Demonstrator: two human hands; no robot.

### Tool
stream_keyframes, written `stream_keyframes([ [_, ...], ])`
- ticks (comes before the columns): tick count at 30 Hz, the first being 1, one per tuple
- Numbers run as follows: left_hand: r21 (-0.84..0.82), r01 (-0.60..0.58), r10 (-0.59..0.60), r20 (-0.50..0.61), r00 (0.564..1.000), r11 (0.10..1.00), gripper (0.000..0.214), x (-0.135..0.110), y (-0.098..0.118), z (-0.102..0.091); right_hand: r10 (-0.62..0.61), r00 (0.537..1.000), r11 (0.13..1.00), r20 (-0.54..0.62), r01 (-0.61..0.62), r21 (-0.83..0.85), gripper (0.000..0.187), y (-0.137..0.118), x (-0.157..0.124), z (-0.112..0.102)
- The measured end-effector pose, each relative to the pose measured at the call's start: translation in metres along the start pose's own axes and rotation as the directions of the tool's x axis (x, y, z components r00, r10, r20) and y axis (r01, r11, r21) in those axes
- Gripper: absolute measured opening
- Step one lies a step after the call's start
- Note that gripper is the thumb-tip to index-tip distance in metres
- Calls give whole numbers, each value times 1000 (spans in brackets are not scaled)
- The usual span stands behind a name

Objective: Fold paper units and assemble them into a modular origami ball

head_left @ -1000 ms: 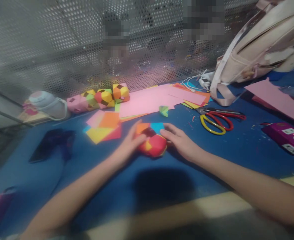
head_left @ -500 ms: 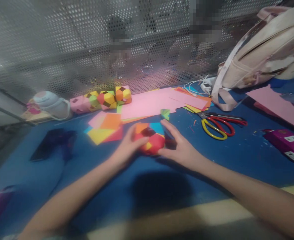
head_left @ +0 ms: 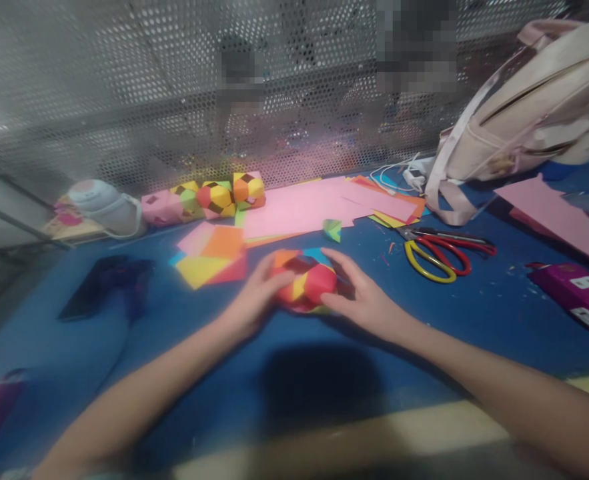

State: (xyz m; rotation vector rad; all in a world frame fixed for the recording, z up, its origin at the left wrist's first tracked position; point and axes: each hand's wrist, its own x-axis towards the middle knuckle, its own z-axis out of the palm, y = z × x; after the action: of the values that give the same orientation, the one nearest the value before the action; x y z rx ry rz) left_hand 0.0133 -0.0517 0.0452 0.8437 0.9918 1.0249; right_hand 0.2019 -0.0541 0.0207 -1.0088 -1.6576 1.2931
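A folded paper ball (head_left: 305,283) in red, orange, yellow and blue sits on the blue table (head_left: 474,307) in front of me. My left hand (head_left: 252,297) cups its left side with the fingers pressed on it. From the right, my right hand (head_left: 360,298) wraps round it with the thumb below and the fingers over the top. Both hands grip the ball together.
Loose coloured squares (head_left: 209,257) lie left of the ball, and pink sheets (head_left: 304,203) with a small green folded piece (head_left: 332,229) behind it. Three finished paper balls (head_left: 217,193) line the perforated metal wall. Scissors (head_left: 439,250), a purple box (head_left: 571,293), a backpack (head_left: 519,113) stand right; a dark phone (head_left: 107,287) left.
The ball has turned a little in my hands, with more red and yellow facing me. My right hand's fingers have come back over the top of it.
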Motion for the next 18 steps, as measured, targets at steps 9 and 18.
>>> stream_keyframes([
  [9, -3, -3, 3, -10, 1000, 1000, 36, 0, 0, 0, 15, 999, 1000, 36, -15, 14, 60, -2, 0, -1],
  [18, 7, -19, 19, -61, 998, 1000, 33, 1, -1, 2, 14, 997, 1000, 80, -16, 18, 57, -2, 0, -2],
])
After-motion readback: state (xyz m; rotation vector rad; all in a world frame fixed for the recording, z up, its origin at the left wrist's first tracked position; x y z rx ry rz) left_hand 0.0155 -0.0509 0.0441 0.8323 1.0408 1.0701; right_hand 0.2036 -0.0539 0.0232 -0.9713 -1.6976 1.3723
